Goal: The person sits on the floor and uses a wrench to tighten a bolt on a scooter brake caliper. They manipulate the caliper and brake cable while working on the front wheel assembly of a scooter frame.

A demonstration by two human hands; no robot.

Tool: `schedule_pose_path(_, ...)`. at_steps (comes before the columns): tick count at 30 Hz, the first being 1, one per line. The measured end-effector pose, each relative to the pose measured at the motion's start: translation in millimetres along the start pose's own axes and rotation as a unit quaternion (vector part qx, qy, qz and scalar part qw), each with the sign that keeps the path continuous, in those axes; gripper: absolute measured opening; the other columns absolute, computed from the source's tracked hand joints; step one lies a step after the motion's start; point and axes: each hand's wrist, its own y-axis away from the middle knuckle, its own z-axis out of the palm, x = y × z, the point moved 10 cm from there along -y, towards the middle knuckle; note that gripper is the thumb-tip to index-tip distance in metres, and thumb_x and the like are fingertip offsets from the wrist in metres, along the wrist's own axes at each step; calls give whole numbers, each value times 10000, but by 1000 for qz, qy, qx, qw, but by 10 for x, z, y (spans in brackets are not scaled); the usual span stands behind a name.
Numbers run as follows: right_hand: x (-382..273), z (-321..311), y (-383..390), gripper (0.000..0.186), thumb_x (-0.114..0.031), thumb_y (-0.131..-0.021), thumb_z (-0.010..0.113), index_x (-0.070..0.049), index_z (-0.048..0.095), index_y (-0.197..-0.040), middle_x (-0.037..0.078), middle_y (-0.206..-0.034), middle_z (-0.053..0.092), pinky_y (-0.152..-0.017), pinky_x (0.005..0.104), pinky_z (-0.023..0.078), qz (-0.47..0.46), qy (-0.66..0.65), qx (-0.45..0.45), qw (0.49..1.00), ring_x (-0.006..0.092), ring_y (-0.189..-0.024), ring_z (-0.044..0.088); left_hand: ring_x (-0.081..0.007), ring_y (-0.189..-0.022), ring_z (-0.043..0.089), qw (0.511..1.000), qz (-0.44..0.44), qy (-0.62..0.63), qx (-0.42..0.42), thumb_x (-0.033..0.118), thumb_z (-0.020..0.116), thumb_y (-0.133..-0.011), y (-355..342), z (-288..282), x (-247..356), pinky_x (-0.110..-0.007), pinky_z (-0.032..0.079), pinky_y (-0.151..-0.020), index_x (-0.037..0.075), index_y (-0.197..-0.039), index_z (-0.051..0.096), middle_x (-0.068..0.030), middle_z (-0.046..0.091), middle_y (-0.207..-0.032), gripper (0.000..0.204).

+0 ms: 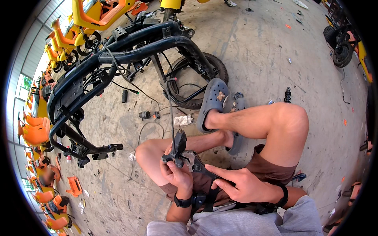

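My left hand (177, 173) is closed around a black part (180, 143) that looks like a brake lever assembly, with a dark cable or hose (171, 114) running up from it toward the frame. In my right hand (242, 185) is a black-handled tool (204, 169), its greyish head close against the lower side of that part. The index finger lies stretched along the handle. Whether the tool's head touches the part, and its exact kind, I cannot make out. Both hands are above my lap.
A bare black scooter frame (130, 51) with a rear wheel (212, 67) stands ahead and to the left. A shock absorber (288, 95), a white paper scrap (183, 120) and loose cables lie on the concrete floor. Yellow and orange scooters (37, 128) line the left side.
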Motion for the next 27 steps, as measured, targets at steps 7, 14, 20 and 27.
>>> schedule_pose_path(7, 195, 159, 88, 481, -89, -1021, 456, -104, 383, -1497, 40, -923, 696, -505, 222, 461, 204, -290, -80, 931, 53, -531, 519, -100, -885, 555, 1000, 16, 5, -9, 306, 493, -1031, -7, 8, 31, -240, 460, -753, 23, -1131, 554, -30, 600, -1016, 306)
schedule_pose_path(14, -27, -6, 26, 502, -41, -960, 558, -65, 450, -1450, 89, -848, 715, -532, 276, 513, -21, 8, 6, 1000, 110, -567, 610, -93, -870, 547, 998, 29, 23, -46, 288, 502, -1030, 6, 42, -10, -220, 446, -751, 8, -1182, 544, -39, 594, -1017, 321)
schedule_pose_path(20, -97, -49, 46, 549, -32, -896, 618, -70, 479, -1426, 128, -776, 677, -569, 350, 533, -72, 92, 44, 992, 277, -592, 632, -84, -860, 540, 994, 30, 58, -82, 256, 518, -1028, 13, 191, 44, -212, 437, -748, -10, -1164, 535, -42, 588, -1006, 299)
schedule_pose_path(27, -88, -77, 69, 576, -39, -871, 635, -72, 481, -1426, 92, -643, 575, -492, 362, 495, -104, 138, 48, 984, 269, -515, 572, -96, -882, 560, 992, 8, 86, -88, 232, 511, -1032, 28, 264, 59, -226, 457, -772, -16, -1132, 532, -58, 604, -1012, 268)
